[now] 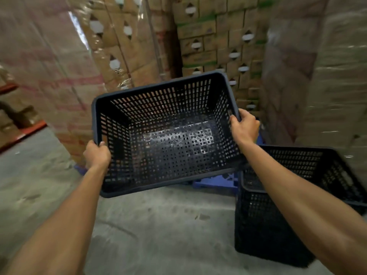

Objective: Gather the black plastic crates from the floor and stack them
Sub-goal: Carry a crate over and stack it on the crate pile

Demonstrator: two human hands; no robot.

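Note:
I hold a black perforated plastic crate (pixel 168 139) in the air in front of me, its open top tilted toward me and nothing inside. My left hand (pixel 97 154) grips its rim at the near left corner. On the right side, my right hand (pixel 244 127) grips the rim. A second black crate (pixel 278 225) stands upright on the concrete floor at the lower right, below and to the right of the held one; my right forearm crosses over it.
Tall pallets of shrink-wrapped cardboard boxes (pixel 208 36) wall in the back and both sides. A blue plastic pallet (pixel 216 182) lies on the floor under the held crate. Orange rack beams (pixel 25 132) run at the far left. Grey concrete floor (pixel 158 235) lies in front.

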